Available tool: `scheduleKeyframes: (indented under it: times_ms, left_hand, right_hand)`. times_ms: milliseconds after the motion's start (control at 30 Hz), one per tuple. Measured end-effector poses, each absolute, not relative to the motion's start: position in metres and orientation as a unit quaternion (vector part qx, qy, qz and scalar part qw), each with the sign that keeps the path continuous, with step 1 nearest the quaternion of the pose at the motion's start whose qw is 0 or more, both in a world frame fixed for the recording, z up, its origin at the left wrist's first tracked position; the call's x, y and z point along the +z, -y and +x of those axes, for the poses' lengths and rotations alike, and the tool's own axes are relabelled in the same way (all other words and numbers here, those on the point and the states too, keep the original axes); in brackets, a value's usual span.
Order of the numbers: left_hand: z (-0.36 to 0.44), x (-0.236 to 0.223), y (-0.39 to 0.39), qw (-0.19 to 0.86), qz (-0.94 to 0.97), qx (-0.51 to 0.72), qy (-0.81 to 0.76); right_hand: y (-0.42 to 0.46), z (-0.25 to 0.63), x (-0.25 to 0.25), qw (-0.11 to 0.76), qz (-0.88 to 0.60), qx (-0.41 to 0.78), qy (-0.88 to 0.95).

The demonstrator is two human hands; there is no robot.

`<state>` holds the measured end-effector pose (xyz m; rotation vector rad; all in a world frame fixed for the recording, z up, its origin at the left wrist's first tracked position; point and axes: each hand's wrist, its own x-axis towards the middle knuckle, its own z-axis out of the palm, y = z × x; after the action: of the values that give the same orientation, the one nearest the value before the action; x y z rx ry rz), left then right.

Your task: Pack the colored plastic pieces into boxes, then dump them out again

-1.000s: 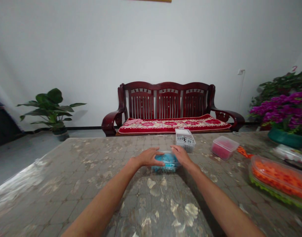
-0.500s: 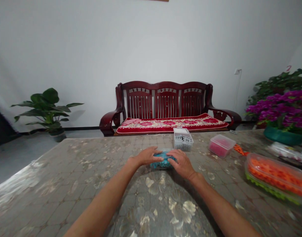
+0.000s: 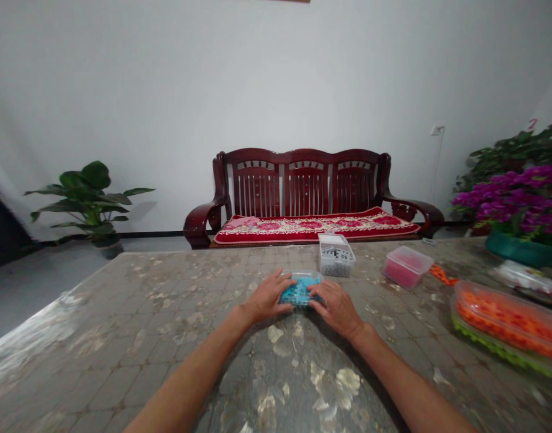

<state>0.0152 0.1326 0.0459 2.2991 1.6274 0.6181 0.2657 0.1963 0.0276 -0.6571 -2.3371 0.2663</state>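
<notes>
While your hands work at the centre of the frame, a white wall (image 3: 276, 78) fills the upper part, with a dark wooden settee (image 3: 305, 186) and its red cushion (image 3: 312, 230) against it. A leafy potted plant (image 3: 89, 198) stands at left and magenta flowers (image 3: 510, 201) at right. The patterned desk (image 3: 100, 288) spreads across the lower half, its edge running toward the lower left, well apart from your left hand (image 3: 269, 296). Your room is tighter at right, where a tray of orange pieces (image 3: 506, 319) and a pink-filled plastic tub (image 3: 406, 267) lie. A clear tub of dark pieces (image 3: 336, 258) sits just ahead. Since a moment ago, your right hand (image 3: 335, 308) has closed in, so both hands now flank the blue plastic box (image 3: 299, 290) mid-desk. Your fingers (image 3: 282, 287) lie together over its ends; whether they grip or merely rest, you cannot tell.
</notes>
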Motion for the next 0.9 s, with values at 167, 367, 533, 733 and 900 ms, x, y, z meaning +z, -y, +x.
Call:
scheduleKeyframes:
  times_ms: [167,367,533,733,900]
  left_hand:
    - [0.016,0.049,-0.133,0.164,0.749,0.32,-0.556]
    - [0.018,0.061,-0.151,0.173,0.63,0.483,-0.583]
    - [0.024,0.073,-0.17,0.237,0.519,0.583,-0.578]
    - [0.029,0.075,-0.175,0.319,0.444,0.61,-0.574]
    - [0.027,0.06,-0.171,0.326,0.421,0.602,-0.595]
  right_hand:
    - [-0.2,0.266,0.03,0.37,-0.243,0.113,0.89]
    - [-0.223,0.251,0.057,0.505,-0.325,0.219,0.769]
    - [-0.248,0.235,0.082,0.602,-0.348,0.376,0.613]
    - [-0.249,0.23,0.075,0.557,-0.394,0.459,0.569]
    - [-0.238,0.235,0.047,0.481,-0.444,0.459,0.6]
